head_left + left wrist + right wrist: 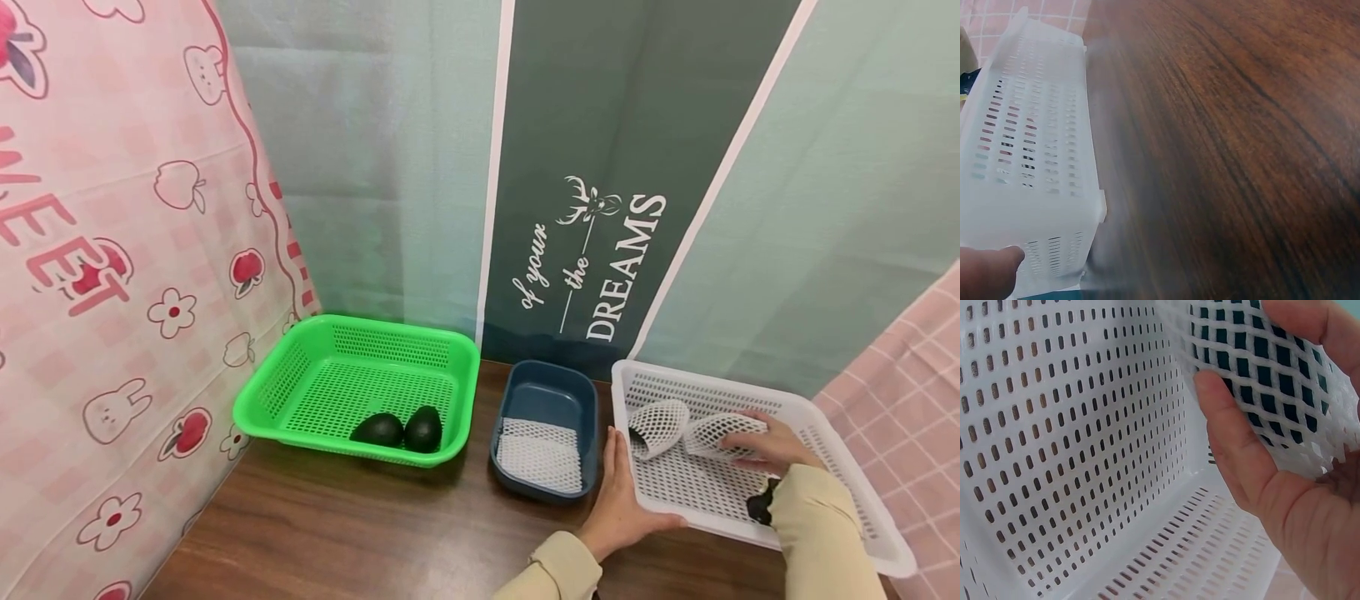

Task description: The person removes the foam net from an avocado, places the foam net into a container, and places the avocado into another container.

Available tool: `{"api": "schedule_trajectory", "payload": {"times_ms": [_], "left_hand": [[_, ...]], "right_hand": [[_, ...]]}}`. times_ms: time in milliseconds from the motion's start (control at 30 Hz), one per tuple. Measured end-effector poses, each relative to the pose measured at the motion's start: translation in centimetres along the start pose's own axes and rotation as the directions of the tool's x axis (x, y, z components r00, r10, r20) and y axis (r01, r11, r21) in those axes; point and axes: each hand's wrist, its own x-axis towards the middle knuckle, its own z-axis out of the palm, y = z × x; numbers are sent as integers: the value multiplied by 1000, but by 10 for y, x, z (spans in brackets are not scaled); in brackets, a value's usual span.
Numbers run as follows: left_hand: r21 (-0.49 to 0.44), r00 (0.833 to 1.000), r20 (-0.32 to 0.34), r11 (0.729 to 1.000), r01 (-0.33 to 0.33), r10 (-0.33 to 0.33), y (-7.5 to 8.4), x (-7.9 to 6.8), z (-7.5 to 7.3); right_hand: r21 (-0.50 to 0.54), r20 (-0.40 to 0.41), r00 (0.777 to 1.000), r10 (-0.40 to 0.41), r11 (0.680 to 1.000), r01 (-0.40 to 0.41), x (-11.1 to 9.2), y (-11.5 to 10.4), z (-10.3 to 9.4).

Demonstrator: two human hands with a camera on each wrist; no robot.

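My left hand point(622, 508) rests at the near left corner of the white basket point(705, 521), fingers straight along its side wall and thumb point(997, 269) on the front wall. Inside the basket, my right hand point(776, 442) holds a white foam net sleeve point(712, 435) between thumb and fingers. Dark green shows through its mesh in the right wrist view; I cannot tell whether anything is inside. Left of it lies another foam net sleeve point(663, 427), with a black rounded end showing at its opening.
A dark blue tray point(547, 375) holding flat foam net sleeves point(540, 458) stands left of the white basket. Farther left, a green basket point(360, 333) contains two black, egg-shaped items point(423, 429). Behind them hangs a green curtain point(360, 167); pink patterned cloths flank the wooden table point(337, 525).
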Motion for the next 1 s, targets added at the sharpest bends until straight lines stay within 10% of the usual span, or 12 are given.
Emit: {"api": "schedule_trajectory", "payload": {"times_ms": [567, 1000], "left_hand": [[-16, 998, -66, 1000, 2, -3, 7, 5, -14], [-7, 999, -31, 1000, -11, 10, 13, 11, -39]], "right_hand": [[-13, -86, 992, -98, 995, 97, -22, -12, 3], [-93, -210, 945, -249, 968, 235, -30, -24, 15]]}}
